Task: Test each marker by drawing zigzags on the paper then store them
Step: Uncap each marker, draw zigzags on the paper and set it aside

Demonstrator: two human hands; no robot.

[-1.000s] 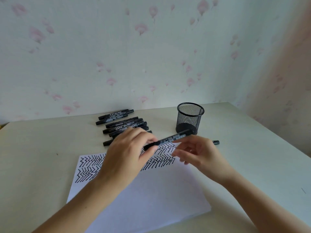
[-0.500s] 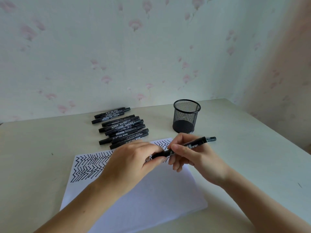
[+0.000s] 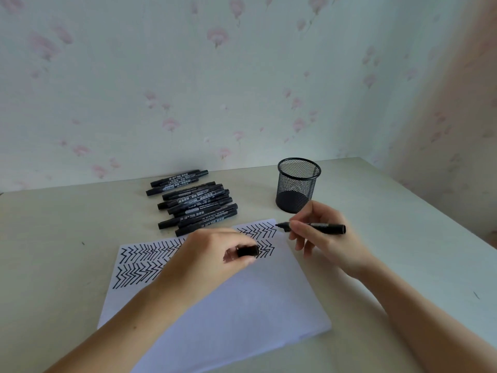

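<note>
On the pale table point(image 3: 67, 251), we note a white paper point(image 3: 242, 305) whose far part carries rows of black zigzags point(image 3: 139, 254). Our right hand point(image 3: 322, 238) pinches an uncapped black marker point(image 3: 317, 226) between thumb and fingers, tip pointing left, just beside the paper's far right corner. Our left hand point(image 3: 215, 254) is curled closed over the paper, gripping the black cap point(image 3: 248, 250) between thumb and forefinger. Behind the paper lies a loose pile of capped black markers point(image 3: 193, 203), all flat. A black mesh pen cup point(image 3: 297, 184) stands upright just behind the right hand; we see nothing inside it.
</note>
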